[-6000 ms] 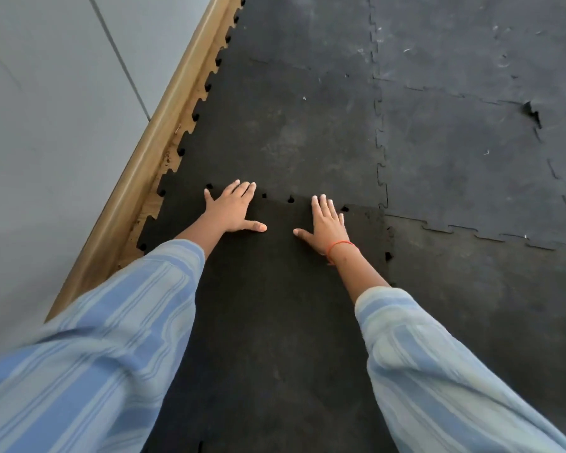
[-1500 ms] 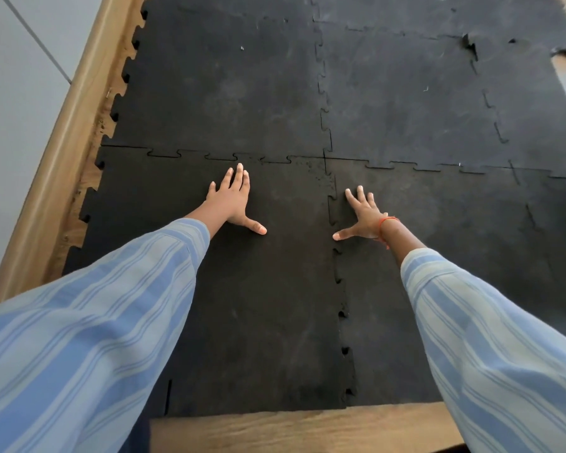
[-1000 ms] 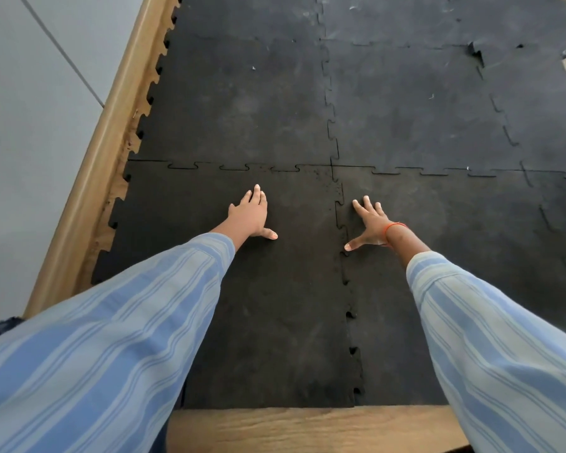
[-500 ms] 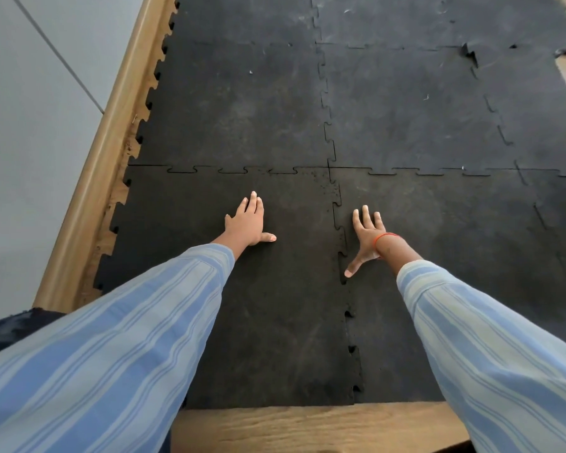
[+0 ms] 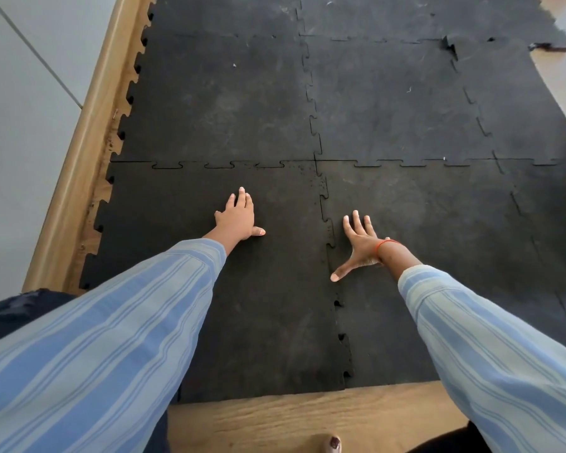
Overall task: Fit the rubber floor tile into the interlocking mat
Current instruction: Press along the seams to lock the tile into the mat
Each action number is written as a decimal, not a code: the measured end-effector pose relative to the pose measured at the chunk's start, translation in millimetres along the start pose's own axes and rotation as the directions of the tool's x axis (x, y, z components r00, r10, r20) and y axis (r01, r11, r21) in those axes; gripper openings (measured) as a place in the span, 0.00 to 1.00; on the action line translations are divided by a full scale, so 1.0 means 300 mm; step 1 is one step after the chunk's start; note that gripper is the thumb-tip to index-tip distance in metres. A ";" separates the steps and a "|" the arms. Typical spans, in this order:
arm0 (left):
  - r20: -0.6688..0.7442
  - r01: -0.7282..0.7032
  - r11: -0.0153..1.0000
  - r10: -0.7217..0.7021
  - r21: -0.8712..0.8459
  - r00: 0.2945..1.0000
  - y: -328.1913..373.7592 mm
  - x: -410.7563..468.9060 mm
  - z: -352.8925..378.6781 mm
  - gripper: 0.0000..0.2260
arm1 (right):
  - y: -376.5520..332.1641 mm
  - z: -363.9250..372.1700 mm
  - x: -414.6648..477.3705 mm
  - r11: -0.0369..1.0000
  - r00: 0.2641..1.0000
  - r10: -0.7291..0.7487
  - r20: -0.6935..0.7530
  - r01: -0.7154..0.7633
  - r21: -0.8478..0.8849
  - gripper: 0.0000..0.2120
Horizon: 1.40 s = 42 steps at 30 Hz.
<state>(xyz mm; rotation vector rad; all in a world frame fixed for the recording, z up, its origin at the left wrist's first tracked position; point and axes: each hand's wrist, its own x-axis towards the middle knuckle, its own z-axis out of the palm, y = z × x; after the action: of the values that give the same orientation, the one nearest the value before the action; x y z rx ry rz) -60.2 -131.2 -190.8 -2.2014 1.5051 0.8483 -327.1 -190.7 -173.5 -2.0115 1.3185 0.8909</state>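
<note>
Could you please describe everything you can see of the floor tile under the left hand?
The floor tile is a black, matte, scuffed rubber square lying flat. Its far edge looks locked into the mat; along its right seam small gaps show nearer the person. The left hand presses flat on it; the right hand rests just beyond that seam.

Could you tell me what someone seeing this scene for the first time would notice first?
Two hands pressed flat on a black rubber tile at the centre: the left hand on the tile, the right hand just across its jigsaw seam, thumb touching it. Nearer the viewer, open notches show that seam not fully locked. A wooden skirting runs up the left.
</note>
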 end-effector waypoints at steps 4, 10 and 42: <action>0.000 0.004 1.000 -0.004 0.000 1.000 0.003 -0.005 -0.006 0.44 | -0.009 0.033 -0.009 0.999 1.000 0.013 -0.022 -0.014 -0.043 0.73; 0.016 0.011 0.999 -0.012 0.043 1.000 0.033 -0.030 -0.002 0.40 | -0.048 0.046 -0.028 0.997 0.999 0.045 -0.028 -0.047 -0.055 0.71; 0.171 -0.204 0.956 0.169 0.212 0.971 0.109 -0.134 0.052 0.61 | -0.158 0.347 -0.209 0.961 0.979 0.190 -0.073 -0.200 -0.193 0.50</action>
<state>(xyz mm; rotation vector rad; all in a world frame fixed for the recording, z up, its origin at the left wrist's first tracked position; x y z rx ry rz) -105.2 -105.6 -175.1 -1.8115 1.6641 0.8314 -324.3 -60.6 -184.0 -2.0943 1.5316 1.1049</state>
